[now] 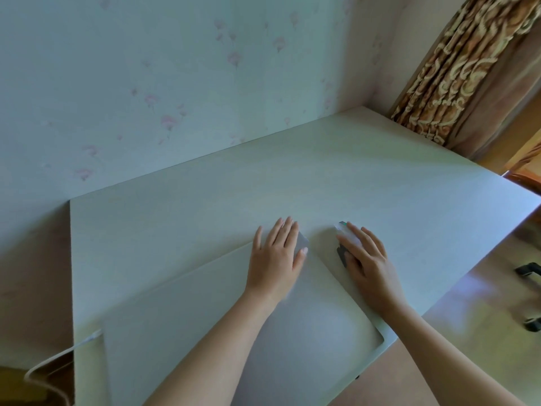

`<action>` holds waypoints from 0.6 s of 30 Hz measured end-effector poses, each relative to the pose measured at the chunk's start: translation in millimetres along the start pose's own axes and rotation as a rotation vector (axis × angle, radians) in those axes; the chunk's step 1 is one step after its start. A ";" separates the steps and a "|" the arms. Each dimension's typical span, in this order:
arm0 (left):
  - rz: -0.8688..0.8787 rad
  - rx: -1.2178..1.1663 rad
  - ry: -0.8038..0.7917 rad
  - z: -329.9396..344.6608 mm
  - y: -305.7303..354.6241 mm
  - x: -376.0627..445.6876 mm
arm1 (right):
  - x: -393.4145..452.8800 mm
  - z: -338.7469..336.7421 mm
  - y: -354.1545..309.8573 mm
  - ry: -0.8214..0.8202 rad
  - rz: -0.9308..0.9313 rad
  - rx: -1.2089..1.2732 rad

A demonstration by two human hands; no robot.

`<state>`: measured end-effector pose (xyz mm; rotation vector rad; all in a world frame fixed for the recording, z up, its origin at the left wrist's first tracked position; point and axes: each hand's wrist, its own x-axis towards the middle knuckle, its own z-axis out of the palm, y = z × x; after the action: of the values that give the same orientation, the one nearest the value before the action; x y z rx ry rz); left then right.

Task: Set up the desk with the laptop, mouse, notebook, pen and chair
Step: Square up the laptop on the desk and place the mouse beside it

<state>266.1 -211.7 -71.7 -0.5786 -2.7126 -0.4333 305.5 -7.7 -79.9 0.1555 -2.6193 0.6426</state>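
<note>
Head view: curtain (456,68) beyond desk (205,206).

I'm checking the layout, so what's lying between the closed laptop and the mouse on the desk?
Nothing: the head view shows only a narrow strip of bare desk between the laptop corner and the mouse.

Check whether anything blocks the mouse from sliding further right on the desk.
Nothing visible does. The mouse sits under the right hand, just right of the closed laptop. The desk surface to its right shows bare up to the edge.
</note>
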 end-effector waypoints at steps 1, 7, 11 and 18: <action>0.019 -0.045 0.003 -1.6 6.9 2.2 | 1.6 0.0 -3.7 0.026 0.047 0.068; -0.194 -0.564 -0.222 -13.6 60.4 26.6 | 18.6 -25.2 -41.0 0.265 0.766 1.075; -0.176 -0.620 -0.240 -21.8 77.4 46.1 | 30.4 -40.6 -39.7 0.245 1.024 1.489; -0.172 -0.716 -0.227 -28.7 83.4 60.8 | 29.4 -53.6 -36.2 0.156 1.044 1.693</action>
<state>257.5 -128.9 -4.3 -0.5898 -2.7804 -1.4947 307.3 -15.0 -9.3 -0.7514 -1.0984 2.7605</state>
